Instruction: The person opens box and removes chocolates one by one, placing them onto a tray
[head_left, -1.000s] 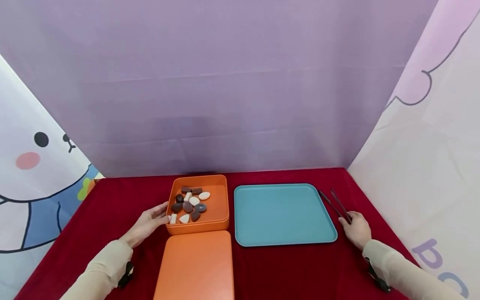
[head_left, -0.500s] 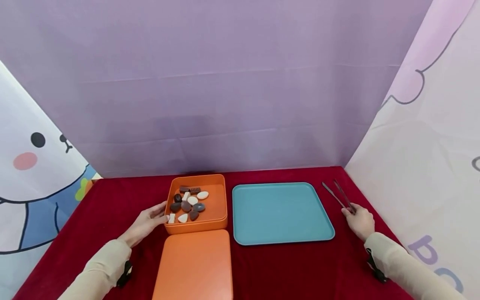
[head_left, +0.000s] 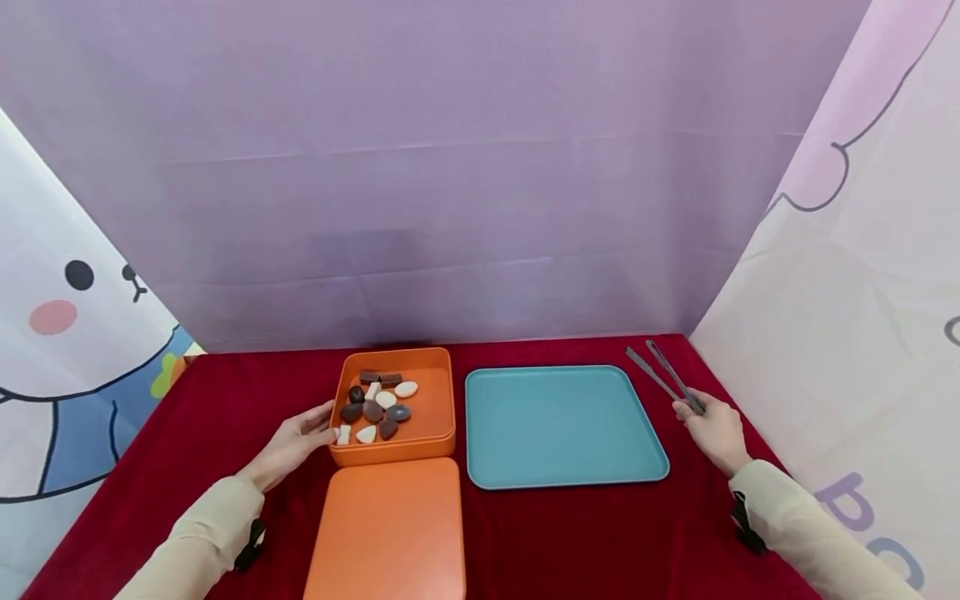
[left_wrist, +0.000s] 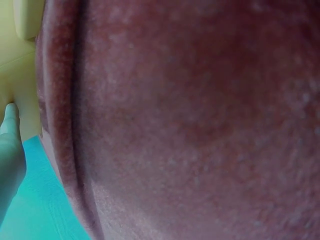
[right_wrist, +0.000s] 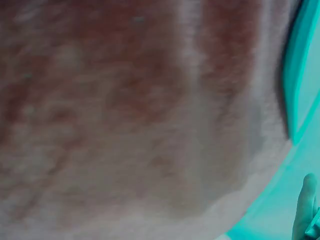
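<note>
In the head view my left hand (head_left: 298,446) touches the left side of an orange box (head_left: 431,425), its fingers and thumb extended along the wall near the front corner. Inside lie several pebble-like pieces, dark brown, grey and white, with dark brown bars (head_left: 392,381) and small white blocks (head_left: 372,392). A straight digit (left_wrist: 11,120) meets the box wall in the left wrist view. At the right my right hand (head_left: 717,429) grips dark metal tongs (head_left: 678,385), their arms spread apart with nothing between the tips. A blue tray (head_left: 562,425) lies between box and tongs.
An orange lid (head_left: 390,533) lies directly in front of the box. Dark red cloth (head_left: 562,542) covers the table. A purple backdrop (head_left: 480,208) rises behind it, with printed white sheets (head_left: 862,333) at both sides.
My right hand has moved slightly farther from me with the tongs, whose tips now reach up and left near the tray's far right corner. The left hand stays at the box.
</note>
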